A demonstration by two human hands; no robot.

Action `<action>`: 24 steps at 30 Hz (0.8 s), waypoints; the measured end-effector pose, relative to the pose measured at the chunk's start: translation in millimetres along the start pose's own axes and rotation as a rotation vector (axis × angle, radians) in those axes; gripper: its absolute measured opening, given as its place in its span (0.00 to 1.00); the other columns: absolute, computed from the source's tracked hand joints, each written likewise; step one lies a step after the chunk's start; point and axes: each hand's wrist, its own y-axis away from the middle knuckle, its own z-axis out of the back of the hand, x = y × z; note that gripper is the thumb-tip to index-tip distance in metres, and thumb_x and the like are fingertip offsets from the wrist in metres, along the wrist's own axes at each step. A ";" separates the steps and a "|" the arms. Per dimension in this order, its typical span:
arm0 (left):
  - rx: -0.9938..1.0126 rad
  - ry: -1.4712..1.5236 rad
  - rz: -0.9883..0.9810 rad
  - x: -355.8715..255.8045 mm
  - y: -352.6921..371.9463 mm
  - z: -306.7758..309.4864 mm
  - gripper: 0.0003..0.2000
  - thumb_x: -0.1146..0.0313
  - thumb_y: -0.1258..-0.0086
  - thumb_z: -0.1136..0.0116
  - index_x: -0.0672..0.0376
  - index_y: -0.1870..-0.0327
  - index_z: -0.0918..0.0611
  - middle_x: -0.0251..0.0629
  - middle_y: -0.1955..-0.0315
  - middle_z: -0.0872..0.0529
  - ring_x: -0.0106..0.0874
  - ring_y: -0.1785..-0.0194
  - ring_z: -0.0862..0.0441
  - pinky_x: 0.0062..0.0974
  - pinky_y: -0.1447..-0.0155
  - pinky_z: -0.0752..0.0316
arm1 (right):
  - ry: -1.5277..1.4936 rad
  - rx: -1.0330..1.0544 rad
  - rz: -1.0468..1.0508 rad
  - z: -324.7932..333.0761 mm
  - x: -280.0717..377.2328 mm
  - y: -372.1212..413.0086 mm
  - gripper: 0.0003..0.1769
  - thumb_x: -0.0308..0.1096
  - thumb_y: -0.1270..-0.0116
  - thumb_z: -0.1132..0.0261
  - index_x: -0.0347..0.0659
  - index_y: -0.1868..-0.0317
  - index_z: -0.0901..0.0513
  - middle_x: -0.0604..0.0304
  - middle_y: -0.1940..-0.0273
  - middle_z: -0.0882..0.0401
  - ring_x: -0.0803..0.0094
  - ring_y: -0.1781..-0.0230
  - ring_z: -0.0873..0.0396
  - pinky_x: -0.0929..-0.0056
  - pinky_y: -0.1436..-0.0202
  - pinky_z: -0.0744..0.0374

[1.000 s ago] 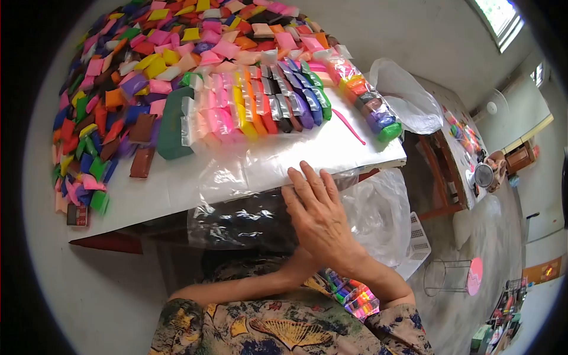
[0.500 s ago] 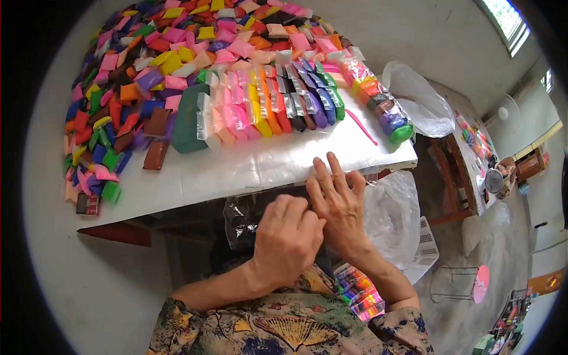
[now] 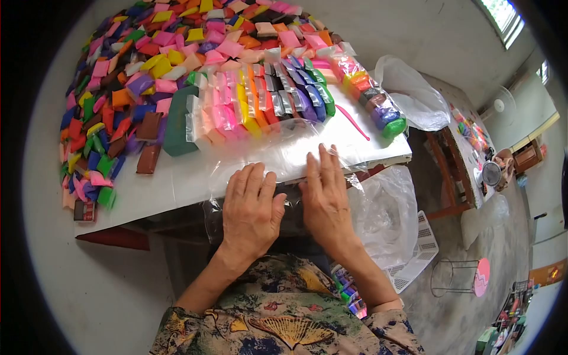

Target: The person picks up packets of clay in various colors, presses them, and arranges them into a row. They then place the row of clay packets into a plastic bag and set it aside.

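At the table's near edge my left hand (image 3: 251, 201) lies palm down on a clear plastic bag (image 3: 214, 188), fingers stretched out. My right hand (image 3: 326, 201) rests flat beside it, its fingers also extended over the bag's right part. Just beyond them stand rows of small wrapped colour packets (image 3: 241, 112), ordered from peach and pink through yellow, orange and red to black, purple, blue and green. A dark green block (image 3: 179, 127) stands against their left end. On the right lie a thin pink tool (image 3: 353, 122) and a filled clear bag of coloured packets (image 3: 374, 97).
A big heap of loose coloured packets (image 3: 127, 83) covers the table's left and back. Translucent plastic bags (image 3: 387, 213) hang at the right edge, above a white basket (image 3: 421, 254). A pink-topped stool (image 3: 482, 277) and a second table (image 3: 461, 160) stand to the right.
My left hand has gone from a closed grip near my right hand to lying flat, farther left. The clear bag now spreads over the table edge under both hands. The view has shifted slightly.
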 end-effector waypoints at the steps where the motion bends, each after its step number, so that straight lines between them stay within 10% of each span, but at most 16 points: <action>1: -0.006 0.008 0.007 2.5 0.3 1.8 0.20 0.63 0.27 0.43 0.72 0.44 0.22 0.59 0.39 0.24 0.54 0.35 0.28 0.52 0.30 0.34 | 0.025 -0.041 -0.039 -0.3 -2.1 -3.0 0.31 0.29 0.29 0.40 0.20 0.30 0.35 0.32 0.26 0.41 0.38 0.22 0.43 0.46 0.22 0.41; 7: -0.082 -0.175 0.218 21.5 5.2 6.2 0.21 0.63 0.28 0.42 0.71 0.41 0.24 0.60 0.34 0.29 0.56 0.39 0.28 0.51 0.39 0.30 | 0.133 -0.046 -0.144 -5.0 3.4 -2.4 0.33 0.36 0.27 0.37 0.22 0.30 0.34 0.33 0.26 0.39 0.40 0.23 0.43 0.50 0.25 0.37; 24: -0.012 -0.315 0.300 33.5 13.7 15.1 0.29 0.58 0.25 0.44 0.66 0.29 0.31 0.61 0.29 0.35 0.56 0.25 0.39 0.53 0.23 0.43 | 0.202 0.016 -0.142 -15.0 9.2 -11.7 0.40 0.52 0.30 0.36 0.23 0.33 0.29 0.30 0.29 0.35 0.41 0.27 0.36 0.50 0.29 0.38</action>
